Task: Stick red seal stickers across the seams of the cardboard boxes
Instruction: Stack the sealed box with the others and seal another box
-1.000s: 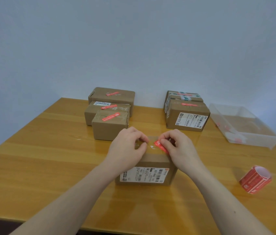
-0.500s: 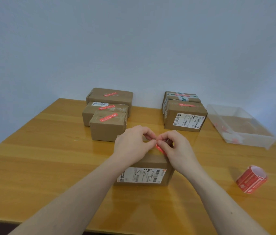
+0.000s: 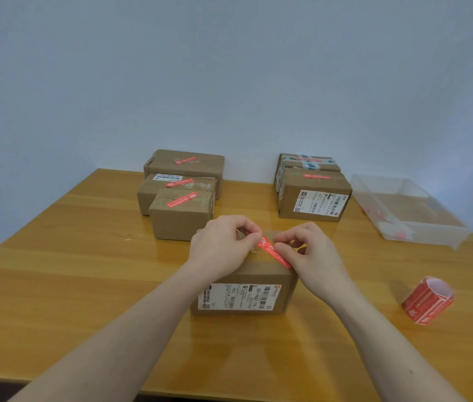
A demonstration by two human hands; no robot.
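Note:
A cardboard box (image 3: 244, 297) with a white shipping label on its near face stands in the middle of the wooden table (image 3: 69, 271). A red seal sticker (image 3: 270, 250) lies diagonally over the box top. My left hand (image 3: 220, 246) pinches the sticker's far left end. My right hand (image 3: 309, 252) pinches the sticker along its right part, above the box's right edge. Both hands hide much of the box top and its seam.
Three sealed boxes (image 3: 181, 213) with red stickers stand at the back left, two more (image 3: 313, 198) at the back right. A clear plastic tray (image 3: 412, 210) sits far right. A roll of red stickers (image 3: 428, 300) lies on the table at the right.
My hands came together over the box top, then drew apart a little. The red sticker is now stretched out between them, more of its length showing.

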